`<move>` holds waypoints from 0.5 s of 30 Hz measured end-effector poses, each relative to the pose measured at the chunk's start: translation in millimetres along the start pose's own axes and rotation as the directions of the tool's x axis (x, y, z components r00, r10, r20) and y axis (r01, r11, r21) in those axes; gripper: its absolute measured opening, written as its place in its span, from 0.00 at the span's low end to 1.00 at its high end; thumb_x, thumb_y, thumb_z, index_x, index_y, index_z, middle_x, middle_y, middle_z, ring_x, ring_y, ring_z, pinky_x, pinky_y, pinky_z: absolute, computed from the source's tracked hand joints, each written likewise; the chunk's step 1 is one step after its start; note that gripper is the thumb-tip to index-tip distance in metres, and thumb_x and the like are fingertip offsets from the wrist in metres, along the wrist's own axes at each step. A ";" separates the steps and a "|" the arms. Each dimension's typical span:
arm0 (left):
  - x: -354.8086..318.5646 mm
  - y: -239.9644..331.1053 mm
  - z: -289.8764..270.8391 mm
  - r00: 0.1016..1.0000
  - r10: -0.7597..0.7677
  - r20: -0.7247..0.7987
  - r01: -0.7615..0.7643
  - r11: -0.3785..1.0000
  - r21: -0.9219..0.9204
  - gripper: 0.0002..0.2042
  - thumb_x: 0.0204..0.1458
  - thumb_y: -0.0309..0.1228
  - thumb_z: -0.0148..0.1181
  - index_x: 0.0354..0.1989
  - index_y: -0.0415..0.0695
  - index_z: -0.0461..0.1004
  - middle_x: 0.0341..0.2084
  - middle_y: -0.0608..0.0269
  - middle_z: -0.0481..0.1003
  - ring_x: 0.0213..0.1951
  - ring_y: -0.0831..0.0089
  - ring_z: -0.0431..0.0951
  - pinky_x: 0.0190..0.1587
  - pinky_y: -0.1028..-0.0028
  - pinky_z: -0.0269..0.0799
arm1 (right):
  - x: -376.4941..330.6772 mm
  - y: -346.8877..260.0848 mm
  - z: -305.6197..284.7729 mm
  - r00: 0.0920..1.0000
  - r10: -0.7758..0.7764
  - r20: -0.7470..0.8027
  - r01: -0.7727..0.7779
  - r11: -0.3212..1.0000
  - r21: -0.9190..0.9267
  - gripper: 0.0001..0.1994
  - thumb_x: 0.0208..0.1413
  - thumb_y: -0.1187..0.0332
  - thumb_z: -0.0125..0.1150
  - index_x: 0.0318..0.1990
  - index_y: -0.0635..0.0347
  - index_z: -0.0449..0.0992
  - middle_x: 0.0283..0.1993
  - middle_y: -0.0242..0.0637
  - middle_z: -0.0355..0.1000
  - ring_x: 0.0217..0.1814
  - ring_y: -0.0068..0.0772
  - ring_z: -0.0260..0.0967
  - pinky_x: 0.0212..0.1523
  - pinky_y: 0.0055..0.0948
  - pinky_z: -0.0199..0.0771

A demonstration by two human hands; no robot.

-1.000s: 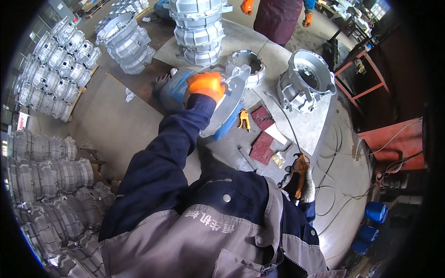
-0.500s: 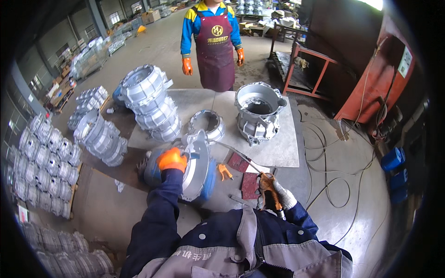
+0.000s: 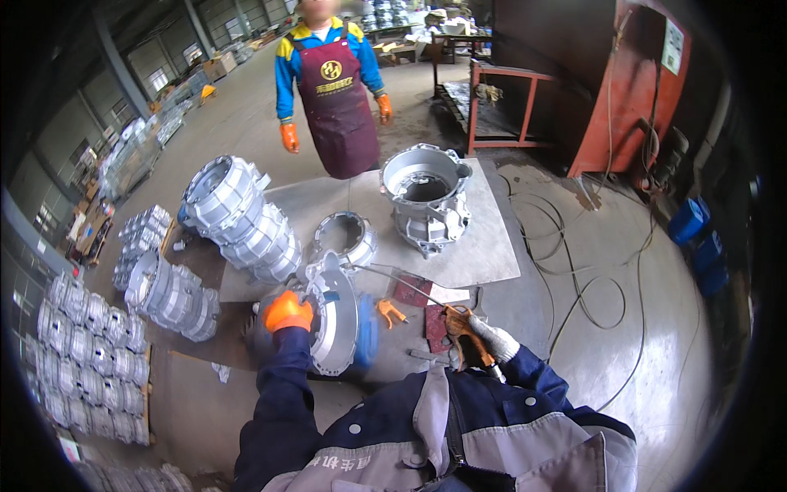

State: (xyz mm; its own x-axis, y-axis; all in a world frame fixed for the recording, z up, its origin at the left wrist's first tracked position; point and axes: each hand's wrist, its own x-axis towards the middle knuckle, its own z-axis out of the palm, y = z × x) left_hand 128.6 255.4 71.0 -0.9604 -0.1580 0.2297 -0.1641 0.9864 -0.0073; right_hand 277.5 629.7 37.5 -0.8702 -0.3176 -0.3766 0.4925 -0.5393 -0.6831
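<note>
A grey cast metal housing (image 3: 348,321) rests on its side on the table in front of me, its wide round opening facing right. My left hand (image 3: 287,312), in an orange glove, is closed at the housing's left side; its fingertips are partly hidden. In a whitish glove, my right hand (image 3: 495,339) grips an orange air blow gun (image 3: 468,333). The gun's long thin nozzle points left, its tip close to the housing's upper rim. Blue material (image 3: 366,334) shows along the housing's right side. Behind it lies a smaller ring-shaped casting (image 3: 368,247).
Stacked castings stand at the table's left (image 3: 239,215) and back right (image 3: 428,220). A second orange blow gun (image 3: 389,311) and dark red pads (image 3: 409,291) lie near my right hand. A person (image 3: 332,98) in an apron stands across the table. Hoses (image 3: 584,302) coil on the floor.
The whole view has shifted, so the table and castings sit lower and further left. My left hand stays at the housing, and my right hand still holds the blow gun toward it.
</note>
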 end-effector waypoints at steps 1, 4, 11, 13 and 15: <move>0.1 -0.7 2.1 1.000 -0.001 -0.015 0.001 1.000 0.001 0.16 0.36 0.46 0.60 0.28 0.47 0.76 0.27 0.54 0.76 0.33 0.54 0.76 0.36 0.59 0.69 | -1.7 0.1 0.4 1.000 0.005 0.012 -0.006 1.000 0.020 0.29 0.55 0.51 0.52 0.58 0.60 0.60 0.53 0.36 0.65 0.52 0.28 0.65 0.52 0.28 0.66; -0.1 -2.1 6.9 0.998 -0.018 -0.060 0.018 1.000 0.013 0.17 0.32 0.46 0.62 0.26 0.47 0.76 0.26 0.54 0.75 0.32 0.55 0.75 0.35 0.59 0.70 | 0.0 -0.4 -1.4 0.994 0.050 0.098 -0.057 0.996 0.062 0.28 0.54 0.50 0.52 0.56 0.60 0.62 0.50 0.37 0.67 0.48 0.27 0.67 0.48 0.28 0.70; 1.2 0.8 3.2 0.999 -0.033 0.004 0.033 0.998 0.053 0.18 0.33 0.48 0.61 0.27 0.47 0.76 0.27 0.55 0.75 0.34 0.56 0.75 0.36 0.60 0.70 | 5.6 9.5 -6.3 0.998 0.049 -0.034 -0.047 0.998 0.049 0.26 0.52 0.47 0.54 0.47 0.62 0.69 0.39 0.37 0.71 0.35 0.26 0.72 0.36 0.24 0.74; 1.1 2.6 -2.4 0.999 -0.033 0.034 0.030 0.997 0.078 0.18 0.34 0.49 0.60 0.28 0.48 0.76 0.28 0.56 0.76 0.35 0.57 0.76 0.36 0.61 0.70 | 5.5 11.2 -8.5 0.993 0.088 -0.078 -0.083 0.995 0.062 0.26 0.52 0.47 0.54 0.45 0.63 0.70 0.37 0.37 0.72 0.33 0.26 0.72 0.34 0.23 0.75; 3.9 4.3 -9.2 0.994 -0.010 0.106 0.001 0.996 0.091 0.19 0.36 0.50 0.59 0.30 0.48 0.77 0.30 0.57 0.76 0.37 0.58 0.76 0.38 0.61 0.69 | 7.1 13.1 -10.6 0.999 0.009 -0.035 -0.008 1.000 0.018 0.26 0.52 0.47 0.54 0.45 0.63 0.70 0.37 0.37 0.72 0.34 0.26 0.72 0.35 0.23 0.75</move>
State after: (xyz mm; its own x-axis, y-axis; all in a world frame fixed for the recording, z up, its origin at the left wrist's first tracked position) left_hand 126.2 259.5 80.8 -0.9771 -0.1722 0.1249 -0.1846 0.9782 -0.0956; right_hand 277.6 628.6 19.2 -0.8659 -0.2946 -0.4043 0.4996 -0.5506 -0.6687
